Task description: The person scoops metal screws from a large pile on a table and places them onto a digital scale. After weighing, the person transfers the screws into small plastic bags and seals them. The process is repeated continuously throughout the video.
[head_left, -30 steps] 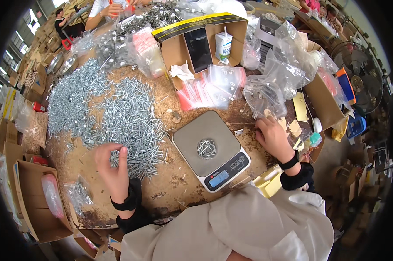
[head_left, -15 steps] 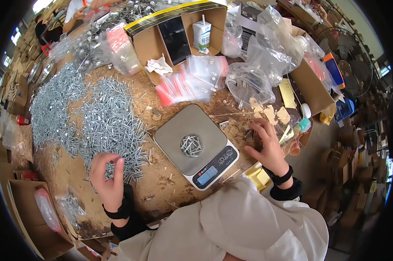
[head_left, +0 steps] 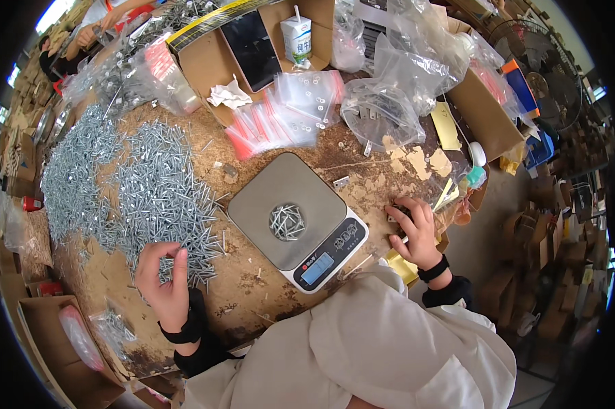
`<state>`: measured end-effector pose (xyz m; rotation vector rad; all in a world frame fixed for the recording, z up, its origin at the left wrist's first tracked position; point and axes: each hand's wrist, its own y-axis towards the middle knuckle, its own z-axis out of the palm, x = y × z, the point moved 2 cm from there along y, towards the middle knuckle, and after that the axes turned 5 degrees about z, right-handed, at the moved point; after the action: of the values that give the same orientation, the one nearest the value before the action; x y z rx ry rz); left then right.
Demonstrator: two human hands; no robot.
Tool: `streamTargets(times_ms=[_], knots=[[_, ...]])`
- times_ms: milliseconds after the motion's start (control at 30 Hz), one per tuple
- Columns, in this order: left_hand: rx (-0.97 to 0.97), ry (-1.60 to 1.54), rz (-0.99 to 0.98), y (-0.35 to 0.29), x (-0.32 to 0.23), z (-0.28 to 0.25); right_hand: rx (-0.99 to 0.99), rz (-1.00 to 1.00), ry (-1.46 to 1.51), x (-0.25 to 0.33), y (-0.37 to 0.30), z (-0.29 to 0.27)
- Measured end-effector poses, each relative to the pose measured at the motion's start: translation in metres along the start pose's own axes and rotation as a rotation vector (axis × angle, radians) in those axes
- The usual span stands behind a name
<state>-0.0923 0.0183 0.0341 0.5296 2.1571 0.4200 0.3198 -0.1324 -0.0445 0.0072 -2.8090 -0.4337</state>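
A kitchen-type digital scale (head_left: 253,208) with a grey plate and a lit display stands in front of me. On its plate a small round dish holds several silver screws (head_left: 287,223). Left of it my left hand (head_left: 163,283) hovers at the near edge of a large screw pile (head_left: 161,191), thumb and index fingertips pinched together; anything between them is too small to make out. To the right of the scale my right hand (head_left: 416,235) rests on the table, fingers bent and apart from the thumb. Its fingertips touch small dark metal pieces, partly hidden beneath them.
Behind the scale lie clear zip bags with red edges (head_left: 287,112) and an open cardboard box (head_left: 191,68) holding a phone and a milk carton. Clear plastic bags (head_left: 382,112) crowd the back right. A bag of screws (head_left: 113,330) lies at the near left.
The view has shifted slightly, so the table things sit further left and up. My right hand has lowered, its fingers curling onto the small metal pieces. My left hand keeps its pinch.
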Motion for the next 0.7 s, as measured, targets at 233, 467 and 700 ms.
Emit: streamTargets(times_ms=[233,467,700], knots=[[0.015,0.005,-0.006,-0.001,0.002,0.001,-0.12,-0.054,-0.054,0.001,-0.007,0.009],[0.026,-0.001,0.008,0.0,-0.001,0.003,-0.071,-0.015,-0.216,0.03,-0.011,0.012],[0.036,-0.017,0.04,-0.002,-0.002,0.005,-0.127,-0.115,-0.102,0.028,-0.031,0.027]])
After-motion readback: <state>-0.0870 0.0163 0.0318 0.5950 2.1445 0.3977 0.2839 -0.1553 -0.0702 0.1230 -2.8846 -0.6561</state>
